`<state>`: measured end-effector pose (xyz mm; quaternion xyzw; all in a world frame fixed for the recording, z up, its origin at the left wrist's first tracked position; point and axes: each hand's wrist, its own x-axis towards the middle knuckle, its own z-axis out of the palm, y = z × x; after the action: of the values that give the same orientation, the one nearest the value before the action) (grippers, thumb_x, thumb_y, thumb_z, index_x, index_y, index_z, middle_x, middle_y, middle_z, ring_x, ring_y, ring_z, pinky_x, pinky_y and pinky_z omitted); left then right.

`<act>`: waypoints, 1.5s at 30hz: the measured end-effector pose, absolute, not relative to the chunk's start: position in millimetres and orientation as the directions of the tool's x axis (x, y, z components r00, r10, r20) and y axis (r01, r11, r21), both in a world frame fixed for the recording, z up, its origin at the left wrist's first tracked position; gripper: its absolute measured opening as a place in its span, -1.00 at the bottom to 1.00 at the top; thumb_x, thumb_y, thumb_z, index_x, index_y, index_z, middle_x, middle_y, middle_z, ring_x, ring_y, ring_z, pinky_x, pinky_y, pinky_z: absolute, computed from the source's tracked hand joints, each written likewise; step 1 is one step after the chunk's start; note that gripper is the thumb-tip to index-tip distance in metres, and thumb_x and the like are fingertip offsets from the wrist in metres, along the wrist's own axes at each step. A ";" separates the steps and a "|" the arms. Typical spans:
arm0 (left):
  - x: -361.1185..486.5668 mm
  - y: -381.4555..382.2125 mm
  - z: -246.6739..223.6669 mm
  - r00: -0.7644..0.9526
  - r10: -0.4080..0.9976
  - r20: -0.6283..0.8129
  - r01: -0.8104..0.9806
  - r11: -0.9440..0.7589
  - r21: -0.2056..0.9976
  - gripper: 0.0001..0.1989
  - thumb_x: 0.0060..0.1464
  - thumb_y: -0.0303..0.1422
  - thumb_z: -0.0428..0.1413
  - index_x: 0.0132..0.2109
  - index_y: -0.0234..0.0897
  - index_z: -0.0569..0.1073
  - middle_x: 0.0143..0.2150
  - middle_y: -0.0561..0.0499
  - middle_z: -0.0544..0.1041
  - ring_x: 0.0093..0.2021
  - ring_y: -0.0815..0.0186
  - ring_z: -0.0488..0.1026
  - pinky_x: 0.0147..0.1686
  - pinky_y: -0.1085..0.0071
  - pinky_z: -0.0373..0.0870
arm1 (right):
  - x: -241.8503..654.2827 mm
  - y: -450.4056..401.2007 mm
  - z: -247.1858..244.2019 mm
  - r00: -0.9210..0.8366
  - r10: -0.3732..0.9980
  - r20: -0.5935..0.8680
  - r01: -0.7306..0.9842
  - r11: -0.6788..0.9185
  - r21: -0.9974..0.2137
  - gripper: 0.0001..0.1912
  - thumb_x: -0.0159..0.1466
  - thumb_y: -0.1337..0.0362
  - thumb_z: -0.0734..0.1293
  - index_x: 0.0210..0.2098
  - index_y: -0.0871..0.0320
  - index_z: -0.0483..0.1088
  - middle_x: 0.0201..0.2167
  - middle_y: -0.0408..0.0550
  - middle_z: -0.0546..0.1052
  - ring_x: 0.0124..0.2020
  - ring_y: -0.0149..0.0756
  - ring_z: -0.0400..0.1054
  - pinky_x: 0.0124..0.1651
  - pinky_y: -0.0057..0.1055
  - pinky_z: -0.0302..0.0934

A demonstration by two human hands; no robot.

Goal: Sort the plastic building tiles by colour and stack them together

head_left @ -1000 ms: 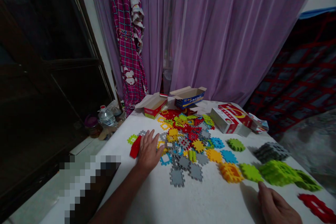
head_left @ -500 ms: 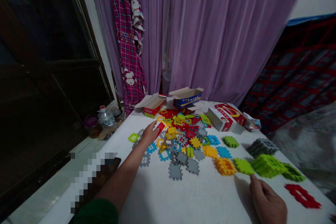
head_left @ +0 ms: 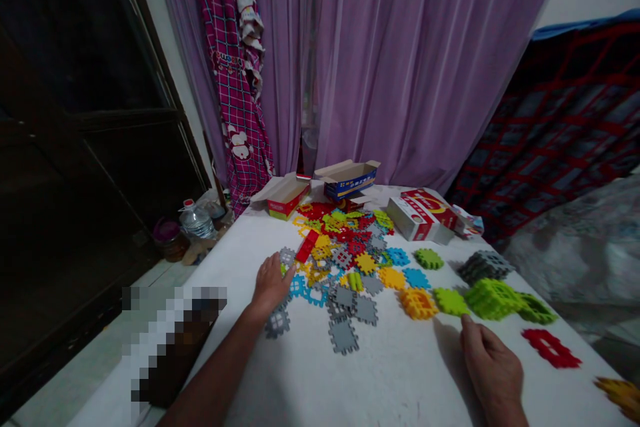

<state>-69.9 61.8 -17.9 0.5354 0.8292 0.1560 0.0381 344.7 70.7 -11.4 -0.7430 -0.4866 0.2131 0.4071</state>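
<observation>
My left hand (head_left: pixel 271 283) lies with its fingers apart at the left edge of the pile, over some grey and green pieces, and holds nothing. Just beyond its fingertips a red block (head_left: pixel 307 246) rests on the pile. A grey square piece (head_left: pixel 344 335) is in front of the pile. My right hand (head_left: pixel 493 360) is closed near the front right, its fingertips beside a green piece (head_left: pixel 451 301); what it holds, if anything, is hidden. Around it are a stack of green pieces (head_left: pixel 494 299), an orange stack (head_left: pixel 419 304) and a red piece (head_left: pixel 551 348).
At the back of the white table (head_left: pixel 380 380) are an open red box (head_left: pixel 289 199), an open blue box (head_left: pixel 351 181) and a red and white box (head_left: pixel 413 218). Grey pieces (head_left: pixel 485 267) are stacked at the right. A water bottle (head_left: pixel 197 220) stands beyond the left edge.
My left hand has moved back toward me and left, away from the red block it was touching. The grey pieces at the pile's front have shifted. My right hand remains closed; the view has turned slightly.
</observation>
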 end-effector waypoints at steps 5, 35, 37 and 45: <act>-65.3 69.0 -4.2 -0.457 0.861 0.223 0.871 0.382 0.310 -0.39 0.21 -0.12 -0.01 0.30 -0.38 0.28 0.39 -0.29 0.18 0.40 0.02 0.09 0.34 0.09 0.04 | 342.9 69.8 -15.7 0.463 0.879 0.111 0.541 -0.181 -0.821 -0.53 0.10 -0.16 0.20 -0.65 0.09 0.24 -0.71 -0.19 0.29 -0.57 -0.34 0.20 -0.46 -0.43 0.09; -82.0 49.1 -16.0 -0.367 0.930 0.027 0.871 0.333 0.362 -0.25 0.10 -0.04 0.10 0.34 -0.28 0.17 0.39 -0.19 0.21 0.41 0.04 0.06 0.35 0.10 -0.07 | 335.8 65.1 -8.6 0.464 0.873 0.151 0.524 -0.133 -0.841 -0.57 0.13 -0.10 0.23 -0.63 0.09 0.25 -0.68 -0.19 0.30 -0.54 -0.35 0.20 -0.44 -0.42 0.08; -83.6 57.5 -11.2 -0.388 0.920 0.060 0.844 0.328 0.425 -0.37 0.14 -0.13 0.10 0.30 -0.22 0.22 0.32 -0.14 0.34 0.34 0.10 0.22 0.30 0.14 0.06 | 333.9 63.6 -10.0 0.484 0.857 0.174 0.526 -0.126 -0.841 -0.56 0.15 -0.11 0.23 -0.63 0.09 0.24 -0.68 -0.20 0.28 -0.53 -0.36 0.18 -0.43 -0.43 0.08; -103.4 78.2 4.1 -0.415 0.909 0.043 0.776 0.329 0.538 -0.46 0.09 -0.27 0.19 0.22 -0.13 0.34 0.04 0.00 0.59 0.06 0.21 0.50 0.03 0.36 0.35 | 340.5 68.2 -15.1 0.465 0.873 0.147 0.548 -0.153 -0.822 -0.56 0.13 -0.11 0.22 -0.63 0.10 0.24 -0.70 -0.20 0.27 -0.56 -0.37 0.17 -0.45 -0.44 0.08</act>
<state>-103.4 78.2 4.1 0.5239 0.8041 0.2470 0.1340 340.5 68.2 -15.1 -0.7363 -0.4826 0.1859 0.4363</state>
